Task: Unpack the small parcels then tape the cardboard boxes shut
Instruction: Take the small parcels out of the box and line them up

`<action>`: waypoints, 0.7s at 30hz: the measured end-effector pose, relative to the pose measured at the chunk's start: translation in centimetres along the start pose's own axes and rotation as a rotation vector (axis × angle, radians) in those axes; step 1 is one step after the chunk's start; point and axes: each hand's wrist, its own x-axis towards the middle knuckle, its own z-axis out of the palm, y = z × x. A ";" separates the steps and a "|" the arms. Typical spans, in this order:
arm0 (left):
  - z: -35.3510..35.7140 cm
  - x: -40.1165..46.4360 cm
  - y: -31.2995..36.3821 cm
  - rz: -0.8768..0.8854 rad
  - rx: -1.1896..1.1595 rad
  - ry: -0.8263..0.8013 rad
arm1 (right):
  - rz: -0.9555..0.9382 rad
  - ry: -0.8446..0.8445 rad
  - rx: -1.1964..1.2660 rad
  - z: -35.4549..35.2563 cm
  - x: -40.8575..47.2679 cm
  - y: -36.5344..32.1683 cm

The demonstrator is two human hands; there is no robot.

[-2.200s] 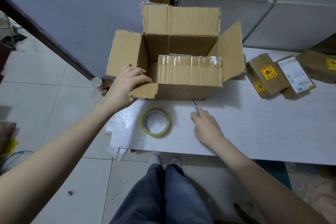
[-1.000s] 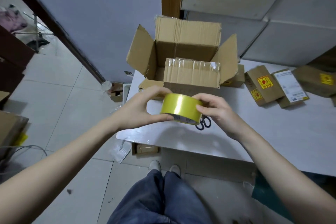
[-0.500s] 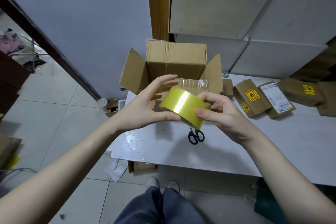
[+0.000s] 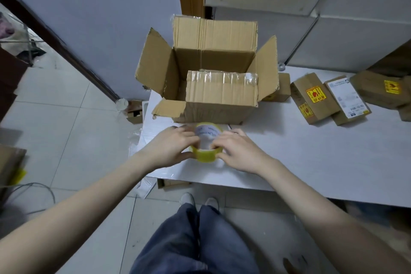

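A large cardboard box [image 4: 220,104] stands open at the left end of the white table [image 4: 311,158], its four flaps up and old clear tape on the near flap. Just in front of it, both my hands hold a roll of yellow tape [image 4: 205,154] low over the table, its white core facing up. My left hand [image 4: 171,147] grips the roll's left side. My right hand [image 4: 238,149] grips the right side, fingertips at the rim. Small brown parcels with red-and-yellow stickers [image 4: 311,98] and a white label [image 4: 347,99] lie to the right.
More parcels [image 4: 378,91] sit at the table's far right, and a small one [image 4: 277,91] hides behind the big box. A blue-grey wall and white panels rise behind. A small carton [image 4: 134,113] sits on the tiled floor, left of the table. The scissors are out of sight.
Both hands have lowered the tape roll from chest height to just above the table and turned its core upward. The camera has tilted down and closer.
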 end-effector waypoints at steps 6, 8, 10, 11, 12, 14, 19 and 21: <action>5.2 1.0 -1.8 -0.140 0.319 -0.253 | -0.031 -0.256 -0.353 4.6 2.7 0.9; 6.3 0.9 -2.0 -0.152 0.346 -0.293 | -0.021 -0.291 -0.388 5.2 3.0 0.9; 6.5 0.5 -1.8 -0.155 0.347 -0.317 | 0.010 -0.302 -0.349 5.0 3.0 0.7; 6.2 0.3 -1.5 -0.158 0.329 -0.326 | 0.020 -0.274 -0.306 4.5 2.8 0.5; 5.5 0.1 -1.0 -0.156 0.290 -0.309 | 0.020 -0.203 -0.257 3.7 2.7 0.2; 3.1 0.0 0.3 -0.094 0.092 -0.097 | -0.012 0.065 -0.148 1.3 2.5 -0.5; -5.0 2.1 3.1 0.053 -0.120 0.477 | -0.003 0.615 -0.104 -5.2 3.2 -1.1; -7.4 3.6 2.8 -0.060 -0.102 0.547 | 0.094 0.581 -0.155 -6.5 3.6 -0.3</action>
